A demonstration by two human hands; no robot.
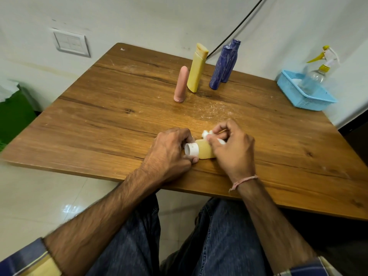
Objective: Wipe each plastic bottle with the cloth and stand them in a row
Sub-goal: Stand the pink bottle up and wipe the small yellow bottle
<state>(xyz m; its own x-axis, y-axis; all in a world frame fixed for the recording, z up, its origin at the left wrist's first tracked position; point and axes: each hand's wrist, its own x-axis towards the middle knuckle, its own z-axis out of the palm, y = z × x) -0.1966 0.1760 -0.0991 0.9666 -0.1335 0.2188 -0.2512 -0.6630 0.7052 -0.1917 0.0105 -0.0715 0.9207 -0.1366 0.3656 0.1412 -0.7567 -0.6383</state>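
Note:
A small yellow bottle [205, 150] with a white cap lies on its side near the front of the wooden table [111, 108]. My left hand [169, 152] grips it at the cap end. My right hand [233, 148] presses a small white cloth [207, 134] against the bottle's body. Farther back, several bottles stand upright in a row: a pink one [181, 84], a tall yellow one [197, 68] and two blue ones [219, 68], the second blue bottle [232, 56] partly hidden behind the first.
A light blue plastic basket [294, 94] sits at the table's right edge and holds a clear spray bottle [318, 72] with a yellow trigger. A black cable [239, 22] runs down the wall behind the bottles. A green bin [14, 112] stands on the floor to the left.

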